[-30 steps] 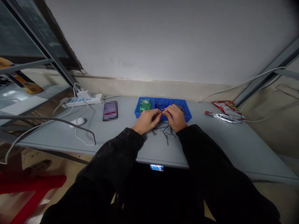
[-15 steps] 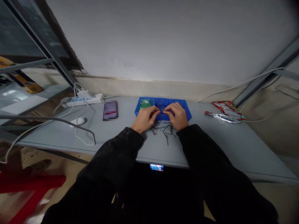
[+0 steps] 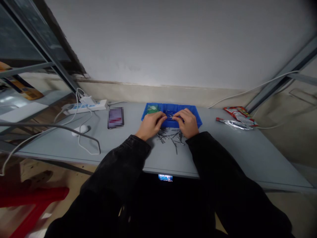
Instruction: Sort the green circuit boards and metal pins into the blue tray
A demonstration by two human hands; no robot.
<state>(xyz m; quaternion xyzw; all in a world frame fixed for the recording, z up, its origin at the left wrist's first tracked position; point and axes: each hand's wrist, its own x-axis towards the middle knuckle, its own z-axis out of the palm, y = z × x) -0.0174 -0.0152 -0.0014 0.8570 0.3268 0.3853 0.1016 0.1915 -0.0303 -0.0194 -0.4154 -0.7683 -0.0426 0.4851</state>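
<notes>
Loose metal pins (image 3: 168, 137) lie scattered on the grey table (image 3: 230, 148), just in front of a blue three-compartment tray (image 3: 189, 106); more lie in its middle compartment (image 3: 168, 107). Head view: left hand (image 3: 150, 125) and right hand (image 3: 187, 123) curled, fingertips nearly meeting over the tray; any pinched pin is hidden, cannot tell. Risk: thin pins could slip from the fingers, or a black sleeve (image 3: 213, 155) dragging across could sweep them off the table edge.
</notes>
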